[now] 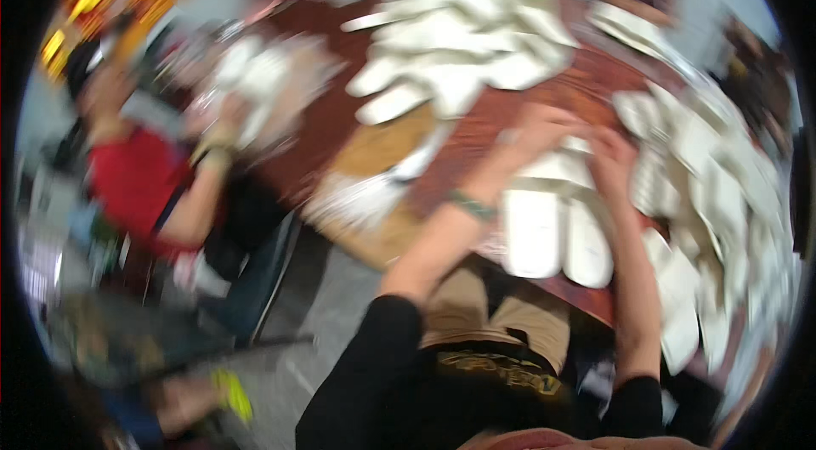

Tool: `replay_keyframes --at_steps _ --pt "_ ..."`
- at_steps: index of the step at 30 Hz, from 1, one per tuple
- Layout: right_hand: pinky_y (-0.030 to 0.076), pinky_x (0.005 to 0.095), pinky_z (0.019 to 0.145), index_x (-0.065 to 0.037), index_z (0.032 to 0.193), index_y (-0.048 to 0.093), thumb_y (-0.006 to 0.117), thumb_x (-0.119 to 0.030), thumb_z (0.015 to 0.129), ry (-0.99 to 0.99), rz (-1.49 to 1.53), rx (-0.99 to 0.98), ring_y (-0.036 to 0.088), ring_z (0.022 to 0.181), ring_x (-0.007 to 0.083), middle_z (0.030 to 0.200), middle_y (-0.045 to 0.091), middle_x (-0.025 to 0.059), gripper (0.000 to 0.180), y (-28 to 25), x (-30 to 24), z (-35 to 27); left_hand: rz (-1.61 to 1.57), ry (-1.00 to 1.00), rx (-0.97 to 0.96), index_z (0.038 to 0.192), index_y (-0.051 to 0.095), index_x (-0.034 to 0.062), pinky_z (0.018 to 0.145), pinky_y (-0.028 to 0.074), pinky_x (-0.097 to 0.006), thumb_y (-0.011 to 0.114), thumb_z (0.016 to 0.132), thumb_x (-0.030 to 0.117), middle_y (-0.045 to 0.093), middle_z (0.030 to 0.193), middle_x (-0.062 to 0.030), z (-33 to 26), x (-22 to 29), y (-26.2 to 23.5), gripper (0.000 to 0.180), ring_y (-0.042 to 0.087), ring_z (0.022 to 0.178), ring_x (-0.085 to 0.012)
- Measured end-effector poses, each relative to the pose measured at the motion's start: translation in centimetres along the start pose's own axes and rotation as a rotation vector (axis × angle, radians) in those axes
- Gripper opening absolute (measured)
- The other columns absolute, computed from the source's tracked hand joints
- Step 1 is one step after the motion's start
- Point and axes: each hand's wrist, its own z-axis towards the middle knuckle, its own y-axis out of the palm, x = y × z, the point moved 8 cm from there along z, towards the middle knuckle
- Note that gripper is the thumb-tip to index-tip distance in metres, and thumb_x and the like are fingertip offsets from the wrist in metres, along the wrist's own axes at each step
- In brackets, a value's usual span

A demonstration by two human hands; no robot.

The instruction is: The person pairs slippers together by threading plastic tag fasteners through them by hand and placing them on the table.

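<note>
A pair of white slippers, the left one (534, 229) and the right one (586, 242), lies side by side on the red-brown table (442, 195) in front of me, soles' ends pointing toward my body. My left hand (544, 131), with a green band on its wrist, reaches over the far end of the pair, its fingers bent against it. My right hand (610, 157) closes round the far right side of the same pair. Both hands nearly meet there. Motion blur softens the fingers, and the slippers' far ends are partly hidden by them.
A large heap of white slippers (476, 16) covers the table's far side; another heap (714, 169) spreads along the right. Clear plastic bags (365, 203) lie on brown cardboard (387, 144) to the left. A co-worker in red (132, 182) handles a plastic bag of white items (263, 84).
</note>
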Motion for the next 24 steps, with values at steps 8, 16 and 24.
replay_keyframes --at_steps 8,16,24 --pt "0.047 0.0253 0.059 0.003 0.08 0.063 0.058 -0.01 0.08 0.057 0.317 -0.042 0.059 0.063 0.0104 0.072 0.066 0.0085 0.014 2.4 -1.8 -0.4 0.075 -0.054 0.103 0.096 0.067 -0.0019 0.062 0.042 -0.019 0.061 0.084 0.01 0.066 0.085 -0.0034 -1.1 -0.2 -1.6 0.018 0.057 0.073 -0.0073" --pt "0.043 0.03 0.051 0.002 0.076 0.062 0.061 -0.018 0.076 -0.07 0.118 0.05 0.055 0.053 0.0143 0.058 0.059 0.01 0.02 1.4 -1.2 -0.2 0.008 -0.037 0.037 0.096 0.068 0.0002 0.06 0.039 -0.017 0.064 0.083 0.012 0.065 0.079 -0.0002 -0.5 -0.9 -0.7 0.018 0.054 0.068 -0.0035" --pt "0.041 0.0299 0.047 0.001 0.073 0.062 0.062 -0.02 0.076 -0.091 0.186 -0.011 0.052 0.047 0.0132 0.055 0.057 0.0094 0.021 1.5 -2.1 -0.3 0.001 -0.053 0.039 0.095 0.068 0.0 0.06 0.041 -0.017 0.063 0.084 0.011 0.066 0.079 -0.0029 -0.6 -0.9 -1.1 0.016 0.056 0.067 -0.0055"
